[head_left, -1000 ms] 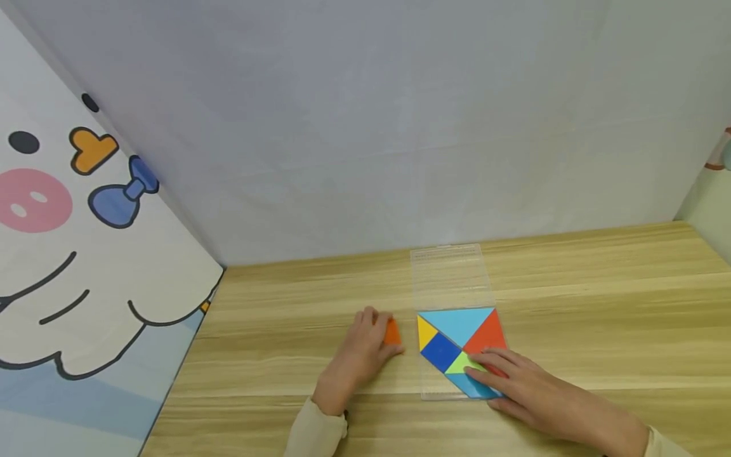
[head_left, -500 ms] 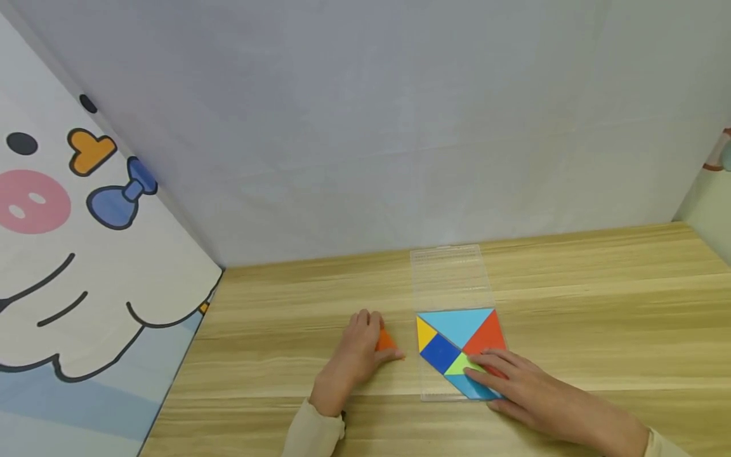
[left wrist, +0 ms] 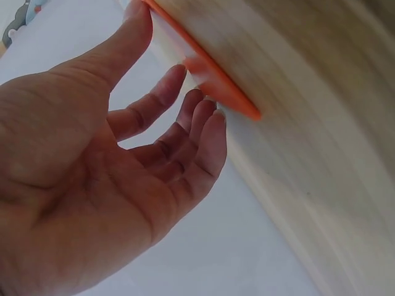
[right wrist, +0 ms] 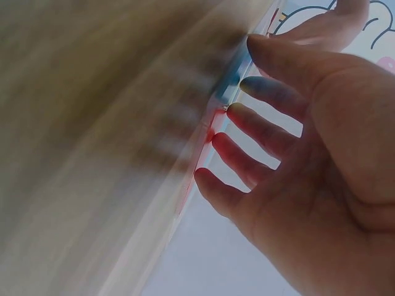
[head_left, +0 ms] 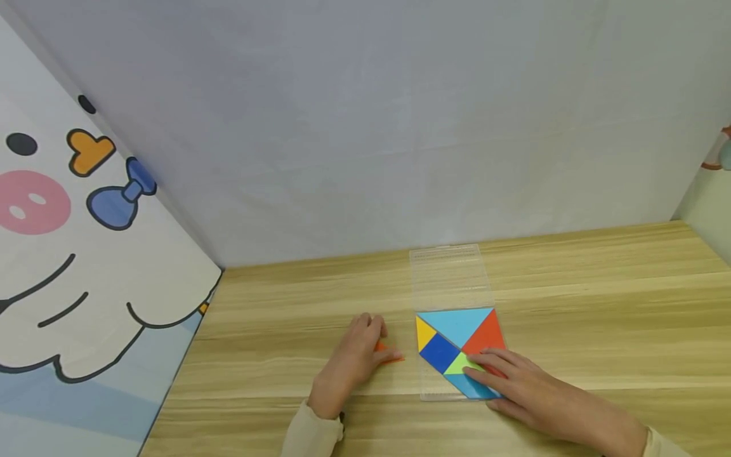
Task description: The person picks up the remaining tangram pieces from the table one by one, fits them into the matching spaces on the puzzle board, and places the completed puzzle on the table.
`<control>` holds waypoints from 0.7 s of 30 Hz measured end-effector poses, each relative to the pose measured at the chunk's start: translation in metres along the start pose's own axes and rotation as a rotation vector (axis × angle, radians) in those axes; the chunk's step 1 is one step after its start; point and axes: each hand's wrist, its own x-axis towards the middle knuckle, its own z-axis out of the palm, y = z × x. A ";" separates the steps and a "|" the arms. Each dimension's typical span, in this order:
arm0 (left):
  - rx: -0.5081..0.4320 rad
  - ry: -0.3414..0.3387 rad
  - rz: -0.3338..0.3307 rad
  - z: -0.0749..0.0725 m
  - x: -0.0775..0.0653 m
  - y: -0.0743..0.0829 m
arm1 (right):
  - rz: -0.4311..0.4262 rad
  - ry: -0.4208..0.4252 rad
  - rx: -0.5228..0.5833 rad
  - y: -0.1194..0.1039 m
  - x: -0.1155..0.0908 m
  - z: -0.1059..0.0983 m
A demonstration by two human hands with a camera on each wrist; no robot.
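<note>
My left hand (head_left: pixel 354 357) holds an orange tangram piece (left wrist: pixel 215 85) just left of a clear plastic tray (head_left: pixel 432 388). Its thumb is at one end of the piece and the curled fingers are along the edge. From above, the hand hides much of the piece. Laid together in the tray are a light blue triangle (head_left: pixel 457 322), a red triangle (head_left: pixel 485 333), a yellow triangle (head_left: pixel 425 332), a dark blue square (head_left: pixel 440 353), a green triangle (head_left: pixel 459 365) and a blue piece (head_left: pixel 469 384). My right hand (head_left: pixel 531 390) rests its extended fingers on the right-hand pieces.
Behind the tray lies its clear hinged-looking panel (head_left: pixel 451 279), flat on the wood-grain table (head_left: pixel 599 304). A pale cloth wall (head_left: pixel 365 158) rises at the table's back edge, and a cartoon-printed sheet (head_left: pixel 143 266) stands along the left side.
The orange piece has turned within my left hand, so less of it shows from above. That hand has shifted slightly left and nearer to me. My right hand has stayed put.
</note>
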 end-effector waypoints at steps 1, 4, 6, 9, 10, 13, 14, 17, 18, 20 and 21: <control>0.005 0.009 0.012 0.000 -0.001 0.000 | -0.003 0.006 -0.005 0.000 0.000 0.000; 0.016 0.024 0.030 -0.001 -0.003 0.000 | -0.003 0.006 -0.001 0.000 0.000 -0.001; 0.020 0.008 0.023 -0.002 -0.004 0.001 | -0.003 0.005 0.004 0.000 0.000 -0.001; 0.045 -0.040 0.005 -0.005 -0.007 0.004 | 0.000 -0.004 0.014 0.001 0.000 -0.001; 0.053 -0.058 0.001 -0.007 -0.008 0.006 | -0.001 -0.003 0.014 0.001 0.000 -0.001; 0.069 -0.111 -0.009 -0.010 -0.012 0.011 | 0.006 -0.008 0.013 0.001 0.000 -0.001; 0.068 -0.123 -0.013 -0.011 -0.012 0.012 | 0.009 -0.012 0.012 0.001 0.000 -0.001; 0.067 -0.156 -0.026 -0.011 -0.014 0.016 | 0.009 -0.009 0.009 0.001 0.000 -0.001; 0.071 -0.157 -0.028 -0.011 -0.015 0.017 | 0.008 -0.009 0.010 0.001 0.000 -0.001; 0.067 -0.159 -0.031 -0.011 -0.017 0.019 | 0.004 -0.006 0.013 0.001 0.000 -0.001; 0.067 -0.158 -0.032 -0.010 -0.018 0.019 | 0.001 -0.004 0.013 0.001 0.000 -0.001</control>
